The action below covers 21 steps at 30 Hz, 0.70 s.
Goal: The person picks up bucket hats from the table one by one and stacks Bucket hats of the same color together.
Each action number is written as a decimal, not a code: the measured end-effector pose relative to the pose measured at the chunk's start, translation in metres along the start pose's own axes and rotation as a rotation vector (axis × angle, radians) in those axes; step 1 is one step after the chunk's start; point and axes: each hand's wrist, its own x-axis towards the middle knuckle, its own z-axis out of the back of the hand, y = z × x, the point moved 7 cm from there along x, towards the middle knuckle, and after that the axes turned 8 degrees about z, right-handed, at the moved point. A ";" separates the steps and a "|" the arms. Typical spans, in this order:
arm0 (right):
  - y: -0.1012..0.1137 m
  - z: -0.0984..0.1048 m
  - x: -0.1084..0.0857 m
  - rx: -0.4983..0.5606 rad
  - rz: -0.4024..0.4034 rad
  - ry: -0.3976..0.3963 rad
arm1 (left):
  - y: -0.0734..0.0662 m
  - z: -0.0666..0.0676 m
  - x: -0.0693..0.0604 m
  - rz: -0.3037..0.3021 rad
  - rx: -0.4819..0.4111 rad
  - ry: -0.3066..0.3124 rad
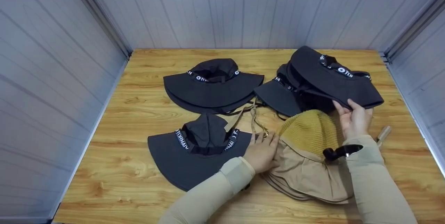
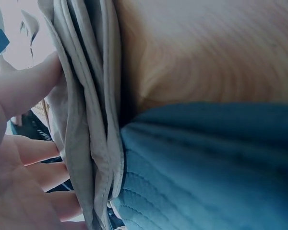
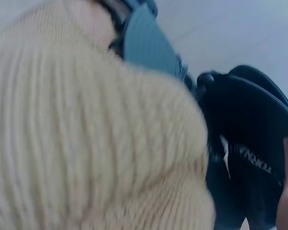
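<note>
Right hand point(image 1: 356, 123) pinching the brim of a tilted black fabric sun hat point(image 1: 321, 80), far right of the wooden counter point(image 1: 114, 140)! Your left hand point(image 1: 261, 152) presses straight-fingered on a mustard-knit, tan-brimmed hat point(image 1: 313, 179). Loosen that pinch and the tilted one could slide. Count: at least four black, one mustard crown; layered brims may hide more.
</note>
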 end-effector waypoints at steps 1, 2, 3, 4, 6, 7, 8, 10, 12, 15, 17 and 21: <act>0.000 -0.004 -0.003 0.023 0.011 0.009 | 0.000 0.001 0.000 -0.002 -0.022 0.002; 0.000 -0.007 -0.005 0.042 0.020 0.019 | 0.001 0.002 0.001 -0.002 -0.047 0.006; 0.000 -0.011 -0.008 0.062 0.029 0.030 | 0.002 0.004 0.001 -0.006 -0.074 0.010; -0.001 -0.015 -0.012 0.077 0.036 0.041 | 0.002 0.006 0.002 -0.006 -0.106 0.014; -0.002 -0.022 -0.019 0.117 0.043 0.075 | 0.004 0.010 0.003 -0.003 -0.189 0.019; -0.003 -0.026 -0.023 0.133 0.045 0.094 | 0.005 0.013 0.005 0.001 -0.234 0.016; -0.004 -0.029 -0.027 0.150 0.044 0.114 | 0.005 0.017 0.006 0.003 -0.284 0.011; -0.005 -0.035 -0.035 0.179 0.042 0.153 | 0.006 0.025 0.008 0.009 -0.416 -0.006; -0.007 -0.039 -0.043 0.196 0.045 0.187 | 0.008 0.033 0.011 0.022 -0.573 -0.020; -0.009 -0.043 -0.056 0.200 0.044 0.235 | 0.010 0.048 0.016 0.028 -0.876 -0.031; -0.011 -0.047 -0.063 0.192 0.047 0.260 | 0.014 0.058 0.020 0.033 -1.098 -0.029; -0.016 -0.050 -0.075 0.183 0.031 0.287 | 0.023 0.077 0.029 0.032 -1.508 -0.012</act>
